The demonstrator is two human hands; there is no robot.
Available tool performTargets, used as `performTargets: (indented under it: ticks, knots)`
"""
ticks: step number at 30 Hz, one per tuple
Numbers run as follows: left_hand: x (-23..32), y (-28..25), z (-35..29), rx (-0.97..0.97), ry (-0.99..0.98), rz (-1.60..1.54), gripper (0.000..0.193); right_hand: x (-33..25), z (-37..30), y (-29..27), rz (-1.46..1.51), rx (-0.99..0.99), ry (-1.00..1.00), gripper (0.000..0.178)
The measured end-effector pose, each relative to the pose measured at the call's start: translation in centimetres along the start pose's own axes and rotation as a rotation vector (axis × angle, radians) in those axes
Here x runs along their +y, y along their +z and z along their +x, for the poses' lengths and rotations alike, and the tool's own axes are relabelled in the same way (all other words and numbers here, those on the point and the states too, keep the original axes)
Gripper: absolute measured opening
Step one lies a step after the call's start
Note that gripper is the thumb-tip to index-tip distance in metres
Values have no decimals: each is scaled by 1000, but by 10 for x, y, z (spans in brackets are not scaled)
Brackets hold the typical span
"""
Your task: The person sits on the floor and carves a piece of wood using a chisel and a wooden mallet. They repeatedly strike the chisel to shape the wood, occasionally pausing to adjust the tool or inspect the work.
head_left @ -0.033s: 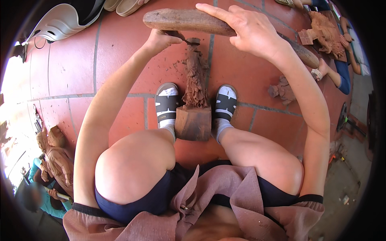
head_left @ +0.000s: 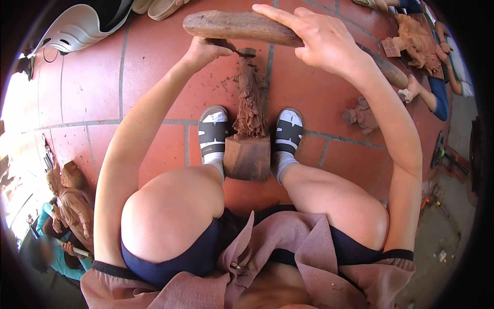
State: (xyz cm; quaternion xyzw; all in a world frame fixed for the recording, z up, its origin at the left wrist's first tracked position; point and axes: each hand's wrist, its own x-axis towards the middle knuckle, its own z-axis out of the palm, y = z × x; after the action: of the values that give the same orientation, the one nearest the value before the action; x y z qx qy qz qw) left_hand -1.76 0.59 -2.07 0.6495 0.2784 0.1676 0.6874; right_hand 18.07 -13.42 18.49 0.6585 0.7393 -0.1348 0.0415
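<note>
Between my feet stands a carved wooden figure [head_left: 249, 98] on a square wooden block [head_left: 247, 157]. At its far end, my left hand [head_left: 207, 52] is closed around a dark carving chisel [head_left: 234, 48]. The chisel's blade reaches the top of the figure; I cannot tell if it touches. My right hand [head_left: 327, 41] is closed on a long, rounded wooden mallet [head_left: 239, 27], its index finger stretched along the wood. The thick end of the mallet lies over the chisel and hides its upper part. The mallet's other end passes behind my right wrist.
Red floor tiles [head_left: 154, 77] carry wood chips near the figure. To the right lies a small carved piece [head_left: 362, 114]; beyond it another person works by a larger carving [head_left: 417, 44]. At left, another person sits by a robed statue [head_left: 74, 203]. Pale sandals [head_left: 163, 7] lie at the far edge.
</note>
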Motion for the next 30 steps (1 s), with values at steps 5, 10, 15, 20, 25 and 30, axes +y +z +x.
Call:
performTargets:
  ticks: [5, 10, 15, 20, 25, 30]
  knots:
    - [-1, -23, -5, -41, -23, -22, 34, 5, -15, 7, 168, -9, 79, 86]
    - [17, -23, -4, 0, 12, -36, 26, 2, -35, 8, 334, 104, 145, 86]
    - [25, -10, 0, -7, 77, 93, 23, 7, -47, 25, 327, 281, 76, 85]
    - [23, 0, 2, -46, 25, 152, 22, 4, -54, 34, 391, 349, 66, 86]
    - [17, 9, 0, -7, 71, 196, 22, -2, -59, 19, 341, 249, 139, 85]
    - [22, 17, 10, -119, 164, 373, 23, 3, -61, 21, 319, 317, 108, 85]
